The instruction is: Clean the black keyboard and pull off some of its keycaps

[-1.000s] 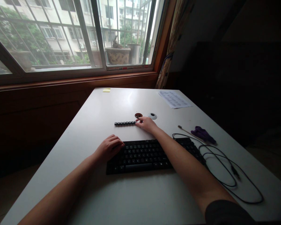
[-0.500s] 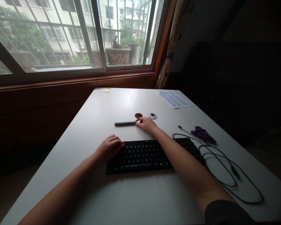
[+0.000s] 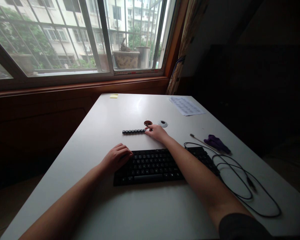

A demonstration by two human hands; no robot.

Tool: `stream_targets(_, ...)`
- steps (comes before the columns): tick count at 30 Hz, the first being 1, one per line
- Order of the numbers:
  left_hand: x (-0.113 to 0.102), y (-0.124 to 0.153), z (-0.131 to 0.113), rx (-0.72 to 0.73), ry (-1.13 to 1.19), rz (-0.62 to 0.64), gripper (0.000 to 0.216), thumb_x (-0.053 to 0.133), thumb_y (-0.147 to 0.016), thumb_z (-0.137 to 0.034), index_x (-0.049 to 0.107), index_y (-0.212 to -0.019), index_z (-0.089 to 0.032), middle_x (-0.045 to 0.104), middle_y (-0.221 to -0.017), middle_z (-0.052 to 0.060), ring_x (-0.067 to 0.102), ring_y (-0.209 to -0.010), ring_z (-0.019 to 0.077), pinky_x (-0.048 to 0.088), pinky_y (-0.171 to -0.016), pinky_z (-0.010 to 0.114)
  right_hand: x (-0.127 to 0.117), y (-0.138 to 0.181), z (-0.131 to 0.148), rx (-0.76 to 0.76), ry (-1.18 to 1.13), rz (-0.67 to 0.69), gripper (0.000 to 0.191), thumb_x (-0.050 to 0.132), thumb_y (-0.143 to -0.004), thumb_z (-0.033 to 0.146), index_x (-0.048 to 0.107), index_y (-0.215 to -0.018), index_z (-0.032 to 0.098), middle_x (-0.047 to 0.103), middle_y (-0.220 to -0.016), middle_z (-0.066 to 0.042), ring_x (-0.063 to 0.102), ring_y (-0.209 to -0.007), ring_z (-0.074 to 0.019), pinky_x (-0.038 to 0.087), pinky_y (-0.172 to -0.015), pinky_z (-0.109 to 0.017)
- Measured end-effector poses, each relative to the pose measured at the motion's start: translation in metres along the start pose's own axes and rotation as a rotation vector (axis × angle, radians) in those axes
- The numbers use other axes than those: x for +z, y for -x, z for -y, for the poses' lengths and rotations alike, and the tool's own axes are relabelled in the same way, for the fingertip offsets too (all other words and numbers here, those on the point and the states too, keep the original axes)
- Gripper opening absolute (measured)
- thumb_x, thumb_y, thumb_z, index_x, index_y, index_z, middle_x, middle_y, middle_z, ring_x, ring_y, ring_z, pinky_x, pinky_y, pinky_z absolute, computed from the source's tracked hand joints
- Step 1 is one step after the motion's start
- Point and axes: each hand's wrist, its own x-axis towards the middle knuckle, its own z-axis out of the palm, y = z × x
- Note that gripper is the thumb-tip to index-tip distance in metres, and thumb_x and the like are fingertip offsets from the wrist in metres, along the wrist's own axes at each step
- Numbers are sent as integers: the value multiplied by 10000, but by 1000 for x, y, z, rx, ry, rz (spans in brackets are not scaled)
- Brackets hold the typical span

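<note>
A black keyboard (image 3: 152, 165) lies on the white table (image 3: 130, 106) in front of me. My left hand (image 3: 116, 156) rests with curled fingers on the keyboard's upper left corner. Beyond the keyboard, several black keycaps (image 3: 133, 131) lie in a straight row. My right hand (image 3: 157, 132) reaches over the keyboard to the right end of that row. Its fingertips are pressed together on the last keycap there, which they mostly hide.
A black cable (image 3: 240, 180) loops to the right of the keyboard. A purple object (image 3: 216, 142) and a thin stick (image 3: 198, 139) lie beyond it. Farther back are a brown round hole (image 3: 148, 123), a white cap (image 3: 162, 124), a printed sheet (image 3: 186, 105) and a yellow note (image 3: 113, 96).
</note>
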Motion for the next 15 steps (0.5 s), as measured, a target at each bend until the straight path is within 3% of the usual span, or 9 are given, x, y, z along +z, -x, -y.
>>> stream_targets(15, -1, 0, 0, -6, -7, 6, 144, 549, -986, -229, 686, -965, -192, 678, -882, 66, 577, -859, 195, 491, -786, 331, 0, 0, 0, -2, 3, -3, 263, 710, -831, 365, 764, -1059, 246, 738, -866, -25, 666, -797, -180, 476, -747, -266)
